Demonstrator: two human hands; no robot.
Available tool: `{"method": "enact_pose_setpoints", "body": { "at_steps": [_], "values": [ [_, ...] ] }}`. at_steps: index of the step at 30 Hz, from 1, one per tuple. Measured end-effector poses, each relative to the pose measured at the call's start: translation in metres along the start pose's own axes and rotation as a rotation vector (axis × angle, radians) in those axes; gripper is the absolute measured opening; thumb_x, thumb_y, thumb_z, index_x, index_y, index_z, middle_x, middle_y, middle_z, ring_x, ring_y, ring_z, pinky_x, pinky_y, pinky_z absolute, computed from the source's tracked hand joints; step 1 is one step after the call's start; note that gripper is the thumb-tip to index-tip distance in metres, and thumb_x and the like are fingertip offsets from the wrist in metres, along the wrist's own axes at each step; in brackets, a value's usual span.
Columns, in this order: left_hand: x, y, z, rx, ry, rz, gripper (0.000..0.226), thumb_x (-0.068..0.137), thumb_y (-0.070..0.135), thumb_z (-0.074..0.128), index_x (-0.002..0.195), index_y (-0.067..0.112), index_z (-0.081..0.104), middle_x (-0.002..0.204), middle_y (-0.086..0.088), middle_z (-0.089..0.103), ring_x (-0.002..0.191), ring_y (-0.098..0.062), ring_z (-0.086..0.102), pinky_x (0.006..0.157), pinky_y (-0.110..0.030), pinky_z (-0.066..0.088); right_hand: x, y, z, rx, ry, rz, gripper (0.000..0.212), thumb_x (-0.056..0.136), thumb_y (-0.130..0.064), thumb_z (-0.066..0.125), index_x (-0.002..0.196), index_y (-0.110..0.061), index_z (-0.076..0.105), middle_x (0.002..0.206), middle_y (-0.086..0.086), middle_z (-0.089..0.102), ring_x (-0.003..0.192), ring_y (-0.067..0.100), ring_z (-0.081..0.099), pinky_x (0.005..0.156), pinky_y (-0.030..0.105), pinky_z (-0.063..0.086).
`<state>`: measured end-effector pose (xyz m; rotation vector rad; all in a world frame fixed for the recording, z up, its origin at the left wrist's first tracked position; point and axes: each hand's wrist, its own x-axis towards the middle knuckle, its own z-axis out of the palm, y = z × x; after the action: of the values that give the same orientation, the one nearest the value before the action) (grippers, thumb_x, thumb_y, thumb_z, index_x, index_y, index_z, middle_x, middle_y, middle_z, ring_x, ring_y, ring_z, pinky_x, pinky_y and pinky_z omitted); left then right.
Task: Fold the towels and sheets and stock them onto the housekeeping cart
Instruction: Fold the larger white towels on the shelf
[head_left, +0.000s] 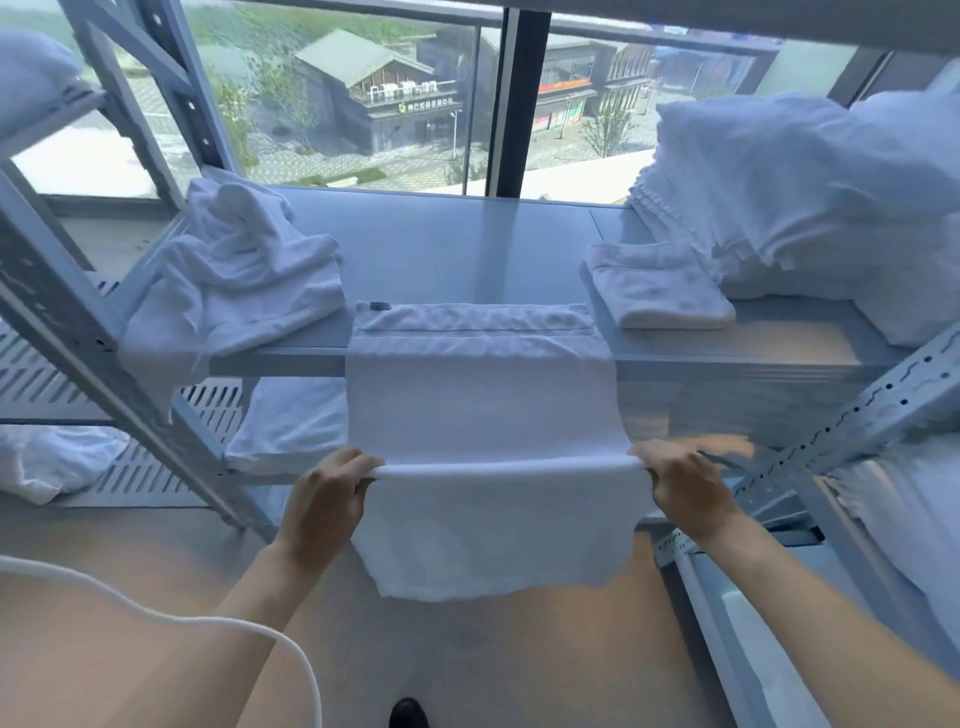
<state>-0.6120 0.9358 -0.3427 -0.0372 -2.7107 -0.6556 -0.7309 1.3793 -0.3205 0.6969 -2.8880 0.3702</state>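
I can't read anything: the grey building's white sign (423, 105) and the red shopfront banner (563, 84) seem too blurred.

We grip the white towel (480, 410) at its fold, left hand (328, 491) and right hand (684, 488) pinching either end. Its far end lies on the shelf (457, 249), between crumpled towels (244, 275) and a folded towel (657, 286).

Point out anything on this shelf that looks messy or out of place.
The crumpled towels at the shelf's left end lie in a loose heap, one corner spilling over the front edge, unlike the neatly folded towel on the right. The towel both hands hold is simply mid-fold.
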Motion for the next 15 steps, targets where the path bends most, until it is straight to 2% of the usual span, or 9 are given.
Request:
{"method": "enact_pose_setpoints", "body": {
  "at_steps": [3,7,10,12,15],
  "values": [
    [-0.01,0.027,0.006,-0.002,0.005,0.035,0.031,0.077,-0.015,0.076,0.095,0.009,0.076,0.09,-0.004,0.069,0.082,-0.033,0.069,0.06,-0.039,0.056,-0.031,0.02,-0.014,0.001,0.025,0.028,0.036,0.076,0.015,0.062,0.093,-0.015,0.072,0.086,0.004,0.07,0.079,0.03,0.066,0.059,0.031,0.045],
    [-0.022,0.077,0.019,0.015,0.026,0.082,0.035,0.073,-0.018,0.076,0.096,0.01,0.076,0.092,-0.004,0.069,0.082,-0.032,0.068,0.061,-0.037,0.055,-0.084,0.055,-0.039,0.055,0.018,0.048,0.034,0.08,0.013,0.062,0.1,-0.011,0.074,0.094,0.009,0.072,0.086,0.033,0.069,0.065,0.044,0.055],
    [-0.032,0.113,0.027,0.018,0.028,0.101,0.039,0.071,-0.02,0.074,0.098,0.008,0.077,0.092,-0.006,0.07,0.082,-0.034,0.066,0.064,-0.039,0.055,-0.123,0.079,-0.059,0.072,0.042,0.04,0.04,0.076,0.017,0.064,0.107,-0.006,0.075,0.1,0.013,0.075,0.09,0.033,0.071,0.072,0.045,0.059],
    [-0.04,0.137,0.032,0.018,0.039,0.12,0.04,0.071,-0.021,0.071,0.099,0.008,0.077,0.092,-0.007,0.07,0.082,-0.034,0.066,0.066,-0.04,0.055,-0.151,0.093,-0.072,0.086,0.056,0.027,0.041,0.077,0.018,0.063,0.107,-0.006,0.075,0.098,0.013,0.074,0.088,0.032,0.072,0.073,0.043,0.059],
    [-0.047,0.166,0.03,0.011,0.071,0.134,0.037,0.077,-0.019,0.07,0.1,0.008,0.077,0.092,-0.007,0.071,0.082,-0.035,0.066,0.066,-0.04,0.055,-0.176,0.106,-0.089,0.11,0.097,0.038,0.035,0.079,0.002,0.057,0.105,-0.012,0.076,0.094,0.008,0.074,0.085,0.026,0.07,0.072,0.032,0.056]
  ]
}}
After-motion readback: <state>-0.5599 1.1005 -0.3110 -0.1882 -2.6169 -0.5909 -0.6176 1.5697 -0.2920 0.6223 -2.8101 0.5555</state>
